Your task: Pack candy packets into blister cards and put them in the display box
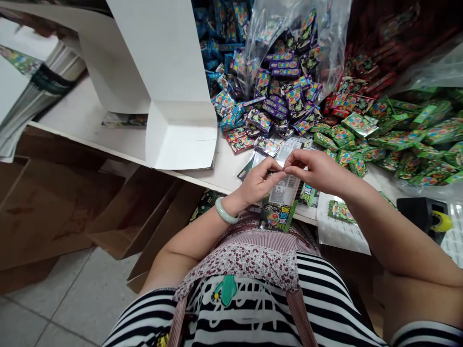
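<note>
My left hand (257,184) and right hand (314,168) pinch tip to tip, seemingly on the top of the clear printed packet (282,193) at the counter (227,169) edge. I judge this fine fingertip work; next calls for light, even control.

Left hand (253,184), right hand (318,171), fingers (275,179) pinched, tips together

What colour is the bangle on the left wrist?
Pale green bangle; it shows best in the head view.
</note>
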The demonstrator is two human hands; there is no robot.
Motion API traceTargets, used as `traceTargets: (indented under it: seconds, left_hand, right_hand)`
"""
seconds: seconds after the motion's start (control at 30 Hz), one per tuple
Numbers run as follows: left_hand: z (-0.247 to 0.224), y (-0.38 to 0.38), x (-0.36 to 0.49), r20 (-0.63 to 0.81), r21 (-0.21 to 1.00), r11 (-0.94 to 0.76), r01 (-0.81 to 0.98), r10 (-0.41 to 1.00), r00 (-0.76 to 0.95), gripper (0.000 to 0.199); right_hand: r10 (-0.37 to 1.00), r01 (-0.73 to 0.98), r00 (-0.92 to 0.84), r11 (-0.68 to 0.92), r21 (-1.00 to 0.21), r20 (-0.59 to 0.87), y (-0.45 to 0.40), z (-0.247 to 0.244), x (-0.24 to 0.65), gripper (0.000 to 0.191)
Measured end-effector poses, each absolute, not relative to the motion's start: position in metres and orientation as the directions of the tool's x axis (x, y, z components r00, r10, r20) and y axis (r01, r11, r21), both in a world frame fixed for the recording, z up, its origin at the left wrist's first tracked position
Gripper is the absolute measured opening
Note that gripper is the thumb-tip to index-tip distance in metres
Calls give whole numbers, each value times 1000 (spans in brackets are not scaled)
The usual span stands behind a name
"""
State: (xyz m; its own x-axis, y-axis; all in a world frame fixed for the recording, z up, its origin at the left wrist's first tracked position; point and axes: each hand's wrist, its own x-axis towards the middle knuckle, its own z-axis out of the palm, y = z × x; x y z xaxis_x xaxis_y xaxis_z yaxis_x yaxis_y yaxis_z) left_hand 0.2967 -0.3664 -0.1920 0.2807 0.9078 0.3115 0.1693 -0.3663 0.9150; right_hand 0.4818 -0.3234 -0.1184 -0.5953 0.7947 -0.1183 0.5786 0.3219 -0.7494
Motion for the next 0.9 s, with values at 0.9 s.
traceTargets:
  seconds: [0.9]
  left_hand:
    - [-199,-362,276,196,923,-255,287,956,217,26]
  right_hand:
    - [972,832,201,-103,-545,124,-326,-244,670,35]
